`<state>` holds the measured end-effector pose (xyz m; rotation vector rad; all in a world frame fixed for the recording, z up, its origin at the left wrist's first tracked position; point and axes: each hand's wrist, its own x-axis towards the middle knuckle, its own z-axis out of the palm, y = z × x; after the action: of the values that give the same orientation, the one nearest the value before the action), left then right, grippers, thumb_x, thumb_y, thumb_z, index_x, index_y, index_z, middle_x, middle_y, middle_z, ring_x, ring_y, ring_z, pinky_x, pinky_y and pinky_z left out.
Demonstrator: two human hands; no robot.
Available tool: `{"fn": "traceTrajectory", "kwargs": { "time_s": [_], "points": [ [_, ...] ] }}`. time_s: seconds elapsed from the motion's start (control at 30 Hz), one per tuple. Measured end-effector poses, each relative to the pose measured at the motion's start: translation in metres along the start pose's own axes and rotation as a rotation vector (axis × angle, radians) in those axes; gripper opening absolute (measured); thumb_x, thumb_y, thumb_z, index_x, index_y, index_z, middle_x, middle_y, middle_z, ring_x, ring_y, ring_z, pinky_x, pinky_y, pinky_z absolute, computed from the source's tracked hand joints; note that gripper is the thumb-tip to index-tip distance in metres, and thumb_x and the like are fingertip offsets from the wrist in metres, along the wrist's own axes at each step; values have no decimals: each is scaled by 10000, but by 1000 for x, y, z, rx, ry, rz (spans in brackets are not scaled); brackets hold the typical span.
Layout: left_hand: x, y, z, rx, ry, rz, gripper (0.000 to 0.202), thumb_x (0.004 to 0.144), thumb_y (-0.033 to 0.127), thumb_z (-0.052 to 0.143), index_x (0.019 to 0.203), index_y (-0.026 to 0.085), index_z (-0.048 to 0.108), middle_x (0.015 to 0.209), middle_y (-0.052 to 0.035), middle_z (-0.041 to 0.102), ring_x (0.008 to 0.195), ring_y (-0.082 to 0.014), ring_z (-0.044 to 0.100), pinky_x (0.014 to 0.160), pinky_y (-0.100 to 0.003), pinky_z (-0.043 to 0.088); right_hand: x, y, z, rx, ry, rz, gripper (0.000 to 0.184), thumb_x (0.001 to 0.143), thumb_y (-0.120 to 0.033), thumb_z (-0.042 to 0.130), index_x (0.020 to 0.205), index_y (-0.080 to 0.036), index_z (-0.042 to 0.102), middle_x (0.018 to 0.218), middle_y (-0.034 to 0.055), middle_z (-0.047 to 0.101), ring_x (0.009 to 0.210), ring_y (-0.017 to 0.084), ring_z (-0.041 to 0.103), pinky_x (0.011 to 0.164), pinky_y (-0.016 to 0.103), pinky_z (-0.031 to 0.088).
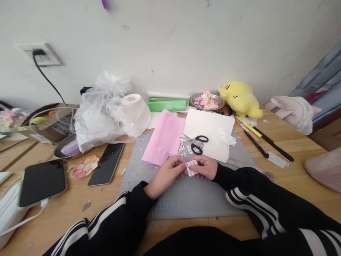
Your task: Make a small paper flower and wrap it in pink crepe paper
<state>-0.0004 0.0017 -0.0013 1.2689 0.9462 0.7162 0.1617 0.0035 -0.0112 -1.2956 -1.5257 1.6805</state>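
Observation:
Between my two hands is a small white piece of paper with a dark-and-pink pattern point(191, 168). My left hand point(172, 170) pinches its left edge, while the thumb and fingers of my right hand point(206, 167) close on its right side. Both hands are low over a grey cutting mat point(186, 202). Just beyond them lie black-handled scissors point(197, 149), their blades pointing left among white paper scraps point(182, 147). A pink sheet point(165, 137) is to the left of the scissors, and a white sheet point(210, 124) lies partly under their handles.
Two phones point(106, 165) point(42, 181) and a plastic bag point(98, 113) are on the left. At the back are green rolls point(167, 105), a metal dish point(194, 103) of paper cutouts and a yellow plush toy point(241, 97). Pens point(255, 143) lie at right.

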Motion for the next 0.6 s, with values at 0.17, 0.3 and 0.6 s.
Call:
{"fn": "traceTrajectory", "kwargs": {
  "time_s": [0.17, 0.3, 0.6],
  "points": [
    [-1, 4, 1, 14, 21, -16, 182, 774, 282, 437, 651, 155, 479, 530, 25, 539, 469, -79, 477, 466, -197, 348, -2, -2, 1, 4, 21, -15, 235, 651, -355, 563, 675, -137, 478, 494, -50, 486, 385, 23, 421, 332, 122, 339],
    [0, 2, 1, 4, 18, -20, 190, 758, 322, 480, 669, 154, 478, 540, 26, 545, 465, -75, 470, 470, -196, 347, -2, -2, 1, 0, 20, -12, 222, 650, -341, 566, 682, -138, 481, 481, -54, 477, 383, 27, 420, 334, 127, 340],
    [0, 0, 1, -44, 1, -36, 140, 719, 276, 532, 694, 154, 467, 542, 33, 551, 461, -65, 460, 466, -187, 340, -2, -2, 1, -10, 11, -16, 210, 642, -323, 563, 695, -136, 484, 483, -53, 482, 382, 28, 418, 333, 126, 336]
  ]
}}
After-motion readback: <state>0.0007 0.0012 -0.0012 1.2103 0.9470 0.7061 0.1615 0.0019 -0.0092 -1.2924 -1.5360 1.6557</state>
